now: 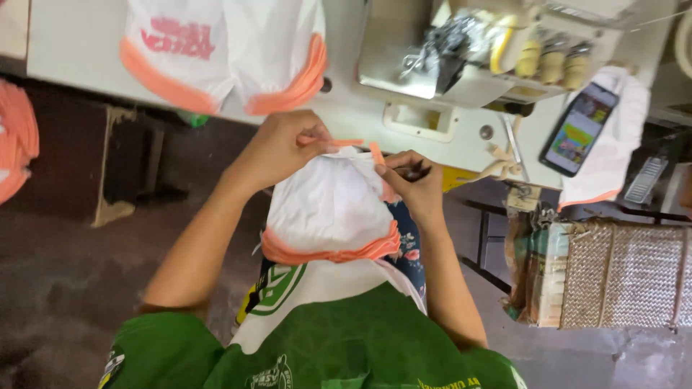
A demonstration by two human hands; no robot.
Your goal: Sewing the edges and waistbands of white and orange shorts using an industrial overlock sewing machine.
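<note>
Over on the far left edge there's a bit of orange cloth (14, 144) poking in. Next, up top on the white table (72, 50), a white garment with orange trim (223, 54) hangs over the edge.

Center of the shot is where the work is: a white cloth piece with an orange hem (331, 209) sits on the person's lap, just below the table edge. The left hand (285, 148) has its fingers pinched shut on the top edge, right at a thin orange strip (346, 142). The right hand (414, 180) is touching the cloth's upper right corner, fingers curled around a small dark tool (417, 171). Can't tell what it is, too small and blurry.

Moving right, a sewing machine (497, 50) sits on the table with a few yellowish thread spools on it. Past that, a phone (580, 130) with its screen lit rests on some white fabric. Lower right, a woven basket (623, 277) sits on the floor.
</note>
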